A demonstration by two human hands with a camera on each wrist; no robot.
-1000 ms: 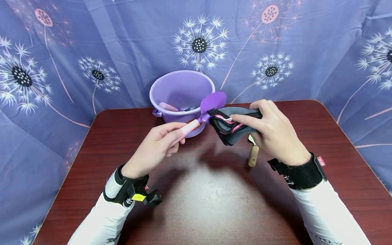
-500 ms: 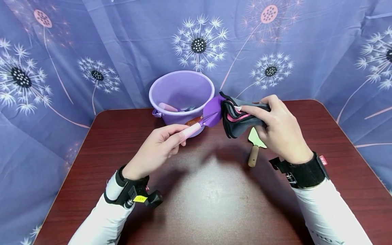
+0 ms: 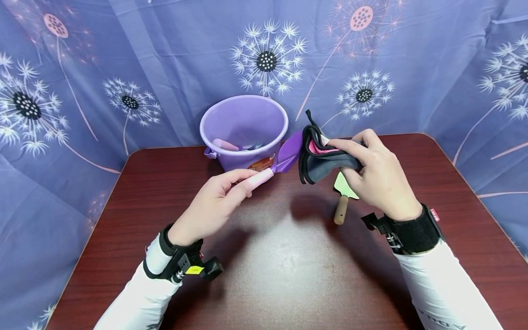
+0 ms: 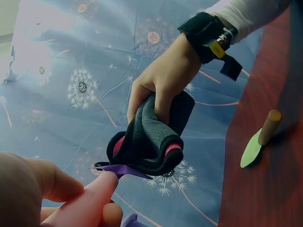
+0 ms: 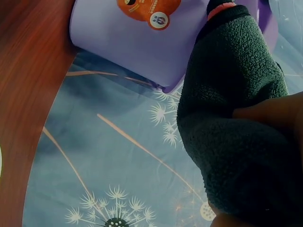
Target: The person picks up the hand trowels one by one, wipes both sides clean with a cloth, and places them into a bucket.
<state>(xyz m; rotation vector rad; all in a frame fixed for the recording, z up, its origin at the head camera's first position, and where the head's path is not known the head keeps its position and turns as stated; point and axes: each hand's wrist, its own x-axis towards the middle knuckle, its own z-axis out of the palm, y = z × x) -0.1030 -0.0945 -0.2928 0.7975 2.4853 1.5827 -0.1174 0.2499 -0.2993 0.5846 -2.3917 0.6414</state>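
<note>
Light from above leaves a white glare on the table point(image 3: 297, 266) before me and throws soft shadows below my left hand point(image 3: 216, 204) and right hand point(image 3: 381, 176); my left wrist's view is washed out at upper left, my right's murky over the cloth point(image 5: 232, 61).

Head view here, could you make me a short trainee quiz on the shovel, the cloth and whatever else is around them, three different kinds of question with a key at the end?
1. Multiple choice: the left hand holds the shovel by a handle that is A, black; B, pink; C, green.
2. Fill in the blank: the right hand holds a grey ____.
3. True or false: the green tool lies inside the bucket.

Key:
1. B.
2. Cloth.
3. False; the green tool lies on the table.
</note>
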